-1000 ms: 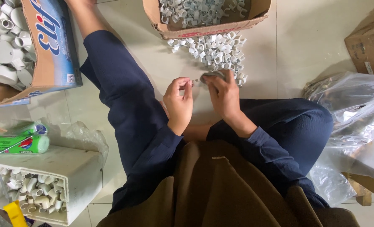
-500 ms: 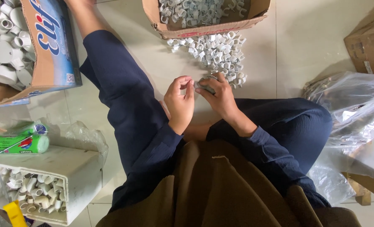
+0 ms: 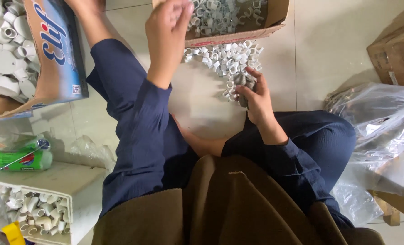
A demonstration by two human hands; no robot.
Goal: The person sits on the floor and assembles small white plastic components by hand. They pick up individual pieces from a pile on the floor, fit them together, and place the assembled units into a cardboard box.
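Left hand (image 3: 165, 31) raised at upper centre over the cardboard box (image 3: 274, 18) of white pipe clips, fingers loosely curled; grip contents cannot be told. Right hand (image 3: 254, 93) closes on a small grey piece (image 3: 243, 81) at the floor pile of clips (image 3: 224, 59). Pile largely unsorted. Fittings carton (image 3: 56, 54) upper left; plastic bags (image 3: 379, 122) right.

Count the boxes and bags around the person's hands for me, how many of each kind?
Cardboard boxes: 3 (one under the left hand holding white clips, a blue one, a brown one)
White box of pipe fittings: 1
Clear plastic bags: 1 heap
Green bottle: 1
Total: 6
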